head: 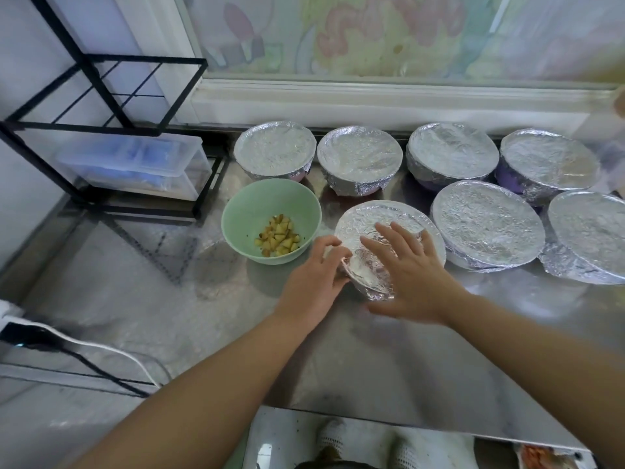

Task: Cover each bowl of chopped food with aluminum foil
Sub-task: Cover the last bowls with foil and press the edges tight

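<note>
Working on the foil-wrapped bowl [382,214] at the middle of the steel counter [372,367], just right of the green bowl [243,211]. Pinching the foil at its left rim with the left hand [314,265], curling fingers and thumb round the crinkled edge. Pressing down on the near side of the cover with the right hand [409,275], spreading the fingers flat and straight, gripping nothing. Noting the green bowl sitting uncovered (chopped yellow-brown pieces [279,239] lying in the bottom), near the left knuckles but apart from them. Spotting four more covered bowls [275,148] lining the back edge under the white sill [372,103]. Spotting two further covered bowls [487,221] at the right, the nearer one just beside the bowl being worked. Catching, at far left, a black wire rack [101,79] with a clear plastic box [135,164] sitting inside it.
</note>
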`<state>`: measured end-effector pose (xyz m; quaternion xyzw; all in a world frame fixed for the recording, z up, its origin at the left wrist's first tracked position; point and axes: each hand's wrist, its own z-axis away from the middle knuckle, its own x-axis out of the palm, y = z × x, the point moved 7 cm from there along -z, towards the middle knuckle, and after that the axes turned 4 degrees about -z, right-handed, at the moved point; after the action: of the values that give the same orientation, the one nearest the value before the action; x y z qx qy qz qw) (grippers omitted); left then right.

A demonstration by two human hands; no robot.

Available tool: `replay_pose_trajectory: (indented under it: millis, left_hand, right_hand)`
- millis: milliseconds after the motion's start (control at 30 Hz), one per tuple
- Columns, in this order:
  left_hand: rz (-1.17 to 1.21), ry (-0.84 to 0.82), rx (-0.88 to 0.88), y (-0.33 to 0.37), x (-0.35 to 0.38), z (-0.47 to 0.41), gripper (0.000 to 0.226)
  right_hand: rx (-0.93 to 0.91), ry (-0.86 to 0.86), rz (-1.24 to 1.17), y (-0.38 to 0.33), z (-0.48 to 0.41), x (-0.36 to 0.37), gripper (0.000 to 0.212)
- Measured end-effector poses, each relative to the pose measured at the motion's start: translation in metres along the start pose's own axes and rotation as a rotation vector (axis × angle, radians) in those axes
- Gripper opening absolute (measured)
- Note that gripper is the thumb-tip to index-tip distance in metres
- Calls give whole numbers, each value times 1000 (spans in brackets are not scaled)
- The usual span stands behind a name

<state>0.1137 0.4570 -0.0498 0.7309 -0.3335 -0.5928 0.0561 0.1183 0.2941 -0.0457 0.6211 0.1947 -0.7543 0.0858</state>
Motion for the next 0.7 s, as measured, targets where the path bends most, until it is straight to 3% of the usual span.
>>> replay_pose_trajectory:
  millis: [100,200,300,367,467,700]
  left_hand:
    - [183,85,-214,-2,-7,12,39]
    - [453,63,-608,-5,9,35,20]
    - [1018,-97,-1093,7,47,54,3]
    - [1369,-110,-1329,22,60,56,3]
    - [1603,-55,-1420,32,61,46,12]
    - [1749,61,-1520,46,44,20,33]
  right_hand:
    - [50,38,-145,14,-16,-28,123]
    - [112,-88,-126,33,-35,-35,138]
    - [140,-188,-104,38,-48,-28,145]
    - [150,-198,-97,36,-52,-25,147]
    - [165,-201,-57,35,-55,-23,149]
    - [194,-189,-31,34,-55,-18,149]
